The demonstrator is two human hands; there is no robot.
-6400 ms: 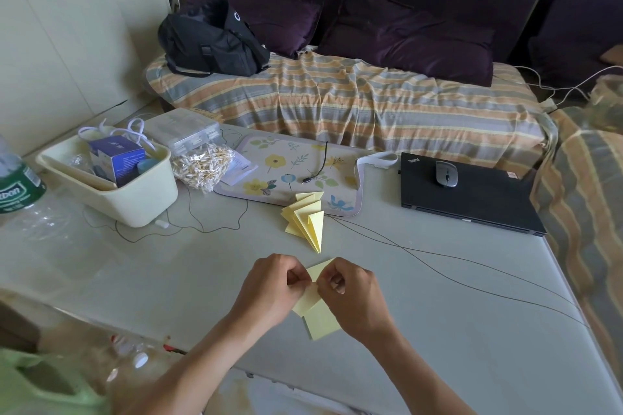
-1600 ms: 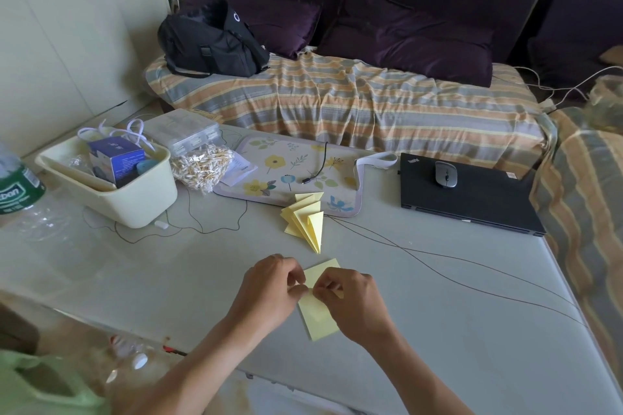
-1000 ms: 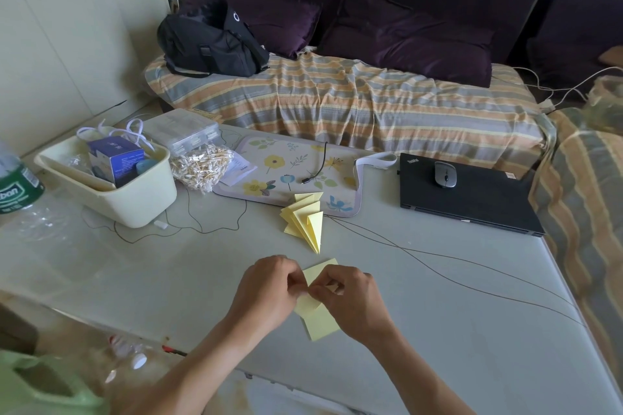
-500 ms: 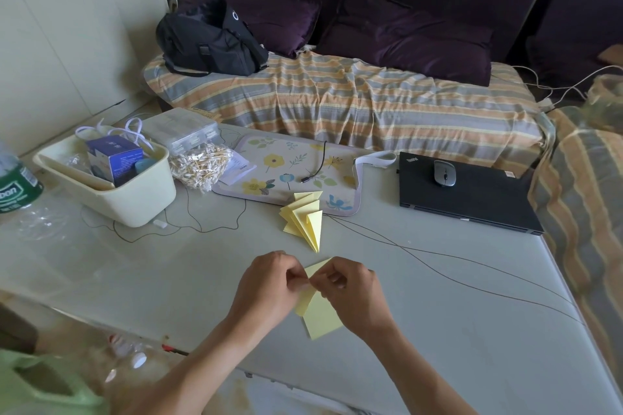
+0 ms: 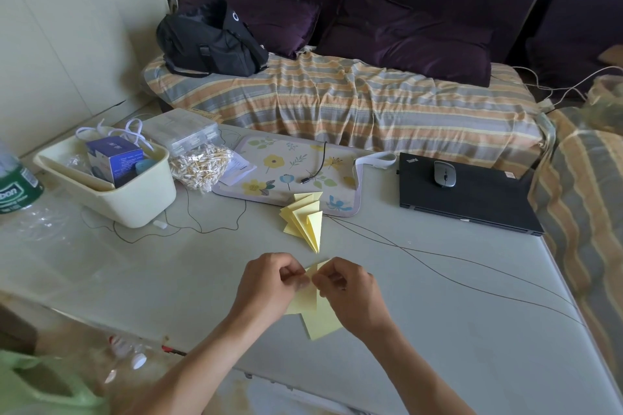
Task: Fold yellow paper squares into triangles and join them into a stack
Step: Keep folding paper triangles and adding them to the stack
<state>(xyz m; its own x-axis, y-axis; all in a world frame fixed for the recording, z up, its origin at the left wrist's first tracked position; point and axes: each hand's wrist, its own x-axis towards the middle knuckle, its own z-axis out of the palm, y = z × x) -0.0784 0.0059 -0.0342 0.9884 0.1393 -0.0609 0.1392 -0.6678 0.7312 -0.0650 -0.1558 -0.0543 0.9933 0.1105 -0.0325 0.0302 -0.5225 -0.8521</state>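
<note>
Daylight falls over a pale, glossy bench [image 5: 141,283] that fills the lower half of the view, with a sofa [image 5: 371,10] in dark purple behind it under a striped cover [image 5: 354,101]. A black bag [image 5: 209,40] sits on the cover at the left end. Near the bench's front edge, the left hand [image 5: 269,286] and the right hand [image 5: 354,293] meet over a yellow paper piece [image 5: 312,300]; each grip is clamped on the sheet's upper part, fingertips pinched close together, while the lower corner pokes out below the wrists. Whether another sheet lies beneath it is hard to tell from this angle. Just beyond the hands stands the stack of folded triangles [image 5: 305,221], fanned out and touching the near edge of a floral mat [image 5: 286,172]. A thin dark cable [image 5: 472,283] runs from there across the bench to the right. Left of the mat lies a bag of cotton swabs [image 5: 200,167], then a cream tub [image 5: 135,199] holding a blue box [image 5: 113,158]. A clear plastic case [image 5: 178,126] sits behind the swabs. At the far left edge a green-labelled bottle [image 5: 17,185] shows in part. On the right, a closed black laptop [image 5: 472,202] carries a grey mouse [image 5: 444,173] on its lid. White cupboard doors [image 5: 67,27] line the left wall.
</note>
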